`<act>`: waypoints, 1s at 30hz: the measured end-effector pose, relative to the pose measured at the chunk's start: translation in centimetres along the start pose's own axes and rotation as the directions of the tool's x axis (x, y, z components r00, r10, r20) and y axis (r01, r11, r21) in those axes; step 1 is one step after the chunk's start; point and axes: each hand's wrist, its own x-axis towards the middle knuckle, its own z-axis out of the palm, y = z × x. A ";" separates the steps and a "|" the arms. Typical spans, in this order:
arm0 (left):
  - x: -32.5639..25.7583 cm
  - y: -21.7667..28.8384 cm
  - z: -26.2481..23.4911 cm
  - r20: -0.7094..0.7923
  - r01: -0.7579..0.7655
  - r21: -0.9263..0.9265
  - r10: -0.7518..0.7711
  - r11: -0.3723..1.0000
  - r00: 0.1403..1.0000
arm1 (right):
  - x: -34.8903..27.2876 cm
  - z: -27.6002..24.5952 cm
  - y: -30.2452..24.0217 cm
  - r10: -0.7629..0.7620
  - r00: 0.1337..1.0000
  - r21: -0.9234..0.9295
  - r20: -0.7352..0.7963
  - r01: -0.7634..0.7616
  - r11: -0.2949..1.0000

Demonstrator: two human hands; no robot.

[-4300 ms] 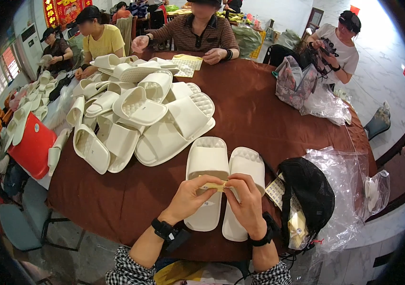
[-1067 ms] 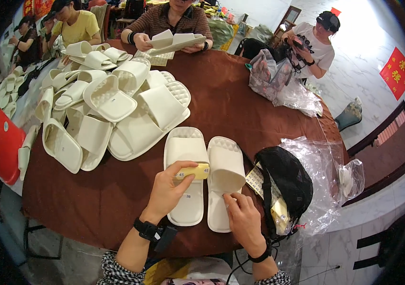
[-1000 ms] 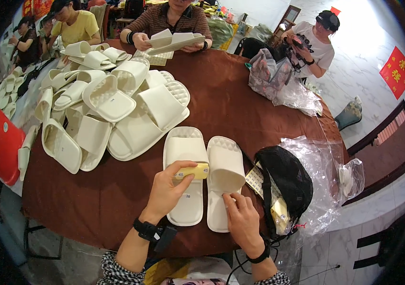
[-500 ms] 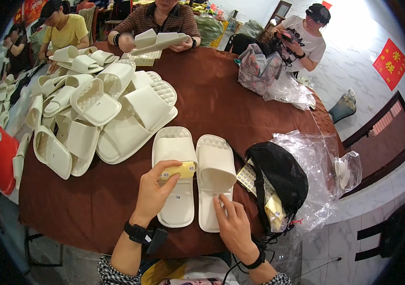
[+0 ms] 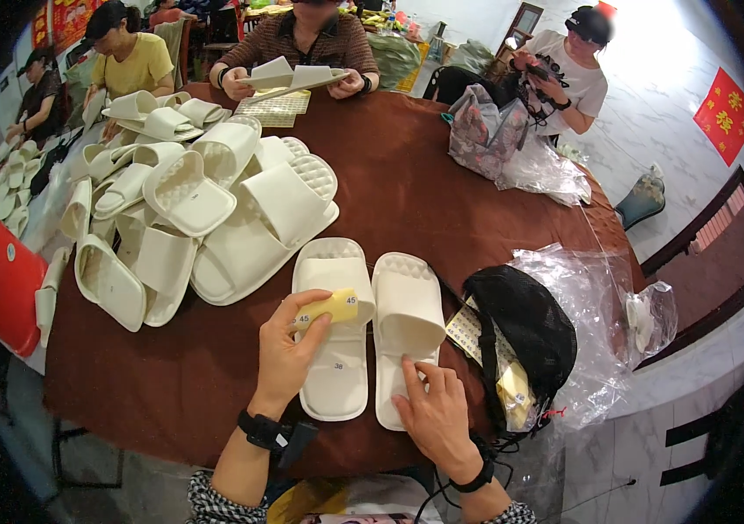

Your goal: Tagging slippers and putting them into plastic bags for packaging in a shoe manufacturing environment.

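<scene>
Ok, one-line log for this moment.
left hand: pinching yellow label strip | right hand: touching right slide slipper | near: left slide slipper, black mesh bag

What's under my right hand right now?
Your right hand is over the heel end of a cream slipper and some brown tablecloth. The patch of sole directly beneath is covered, so I can't tell what's on it.

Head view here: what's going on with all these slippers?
A person sits at a brown-covered table with a pair of cream slippers laid side by side. The left hand holds a yellow label strip over the left slipper, while the right hand has its fingertips on the right slipper's footbed. A pile of similar slippers lies to the left, and a black mesh bag to the right. Across the table, a co-worker holds slippers too.
</scene>
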 end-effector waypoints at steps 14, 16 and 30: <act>0.1 -0.1 -0.2 0.012 0.028 0.015 -0.028 0.999 1.000 | 0.1 -0.1 -0.1 -0.004 1.000 -0.047 -0.001 0.004 0.999; 0.1 -0.4 -0.2 0.006 0.030 0.010 -0.030 0.999 1.000 | 0.2 0.0 -0.1 -0.009 1.000 -0.056 0.005 0.009 0.998; 0.1 -0.7 -0.5 0.037 -0.025 0.068 0.022 0.997 0.999 | 0.1 0.3 -0.4 0.002 1.000 -0.052 0.005 -0.002 0.999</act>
